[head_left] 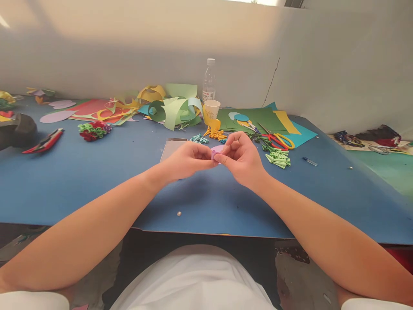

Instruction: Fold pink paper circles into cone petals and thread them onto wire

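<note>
Above the middle of the blue table, my two hands meet at a small piece of purple paper (214,154). My left hand (189,159) pinches its rolled end from the left. From the right, my right hand (240,157) grips the same paper between thumb and fingers, and a lighter purple part shows behind the fingertips. Just beyond my hands lie folded blue paper pieces (199,138) and folded yellow-orange ones (217,134). Folded light green pieces (278,158) rest to the right. A flat grey object (167,148) is partly hidden behind my left hand.
Scissors (280,141) lie at the right near green paper sheets (258,118). A paper cup (212,110) and a plastic bottle (209,82) stand at the back. A red-handled cutter (45,142) and a paper flower cluster (93,130) lie left; a pearl bead (179,213) sits near the front edge.
</note>
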Demonstrator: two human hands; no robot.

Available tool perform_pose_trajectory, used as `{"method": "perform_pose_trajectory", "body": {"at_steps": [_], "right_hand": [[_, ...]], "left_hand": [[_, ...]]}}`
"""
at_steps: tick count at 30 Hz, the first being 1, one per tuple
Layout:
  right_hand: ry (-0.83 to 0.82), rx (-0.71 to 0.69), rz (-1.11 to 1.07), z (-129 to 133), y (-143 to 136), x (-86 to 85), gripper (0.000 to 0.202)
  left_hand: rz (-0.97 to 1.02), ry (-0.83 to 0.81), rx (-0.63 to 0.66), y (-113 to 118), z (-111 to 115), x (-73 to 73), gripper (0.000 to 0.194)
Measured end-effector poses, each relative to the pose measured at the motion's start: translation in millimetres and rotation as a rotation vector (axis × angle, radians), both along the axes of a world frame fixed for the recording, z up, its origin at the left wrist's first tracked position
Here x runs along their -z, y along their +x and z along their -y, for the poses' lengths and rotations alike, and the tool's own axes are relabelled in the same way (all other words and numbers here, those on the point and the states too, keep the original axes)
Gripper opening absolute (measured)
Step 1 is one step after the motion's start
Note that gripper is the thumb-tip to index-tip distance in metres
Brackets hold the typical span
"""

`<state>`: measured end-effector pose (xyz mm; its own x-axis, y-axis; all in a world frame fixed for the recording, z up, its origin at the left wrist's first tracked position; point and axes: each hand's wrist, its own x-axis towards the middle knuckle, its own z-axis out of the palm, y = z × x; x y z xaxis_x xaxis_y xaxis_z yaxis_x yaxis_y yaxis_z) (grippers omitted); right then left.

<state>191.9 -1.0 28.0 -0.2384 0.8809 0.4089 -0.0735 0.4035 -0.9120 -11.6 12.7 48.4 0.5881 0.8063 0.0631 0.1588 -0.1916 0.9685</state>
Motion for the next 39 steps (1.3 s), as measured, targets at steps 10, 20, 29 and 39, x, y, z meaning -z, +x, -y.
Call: {"method": "perform_pose_trajectory", "body": {"at_steps": [10,20,29,39], "right_hand": [[0.057,0.042,0.044,1.9,1.1,-4.6,0.039],[0.036,0.086,0.046,2.3,-0.6,-2.8,0.037],[0.063,0.15,0.018,5.1,0.4,-9.1,0.041],[-0.029,0.141,-0.018,2.4,-1.3,-9.4,0.028]], "left_hand": [[-0.09,0.031,-0.164,3.1,9.6,-15.2,0.029],[0.029,0.038,-0.096,3.4,-0.4,-1.0,0.026],[0.135,0.081,-0.084,0.2,-2.5,1.0,0.025],[0.209,0.084,-0.112,3.3,-0.5,2.8,0.025]]}}
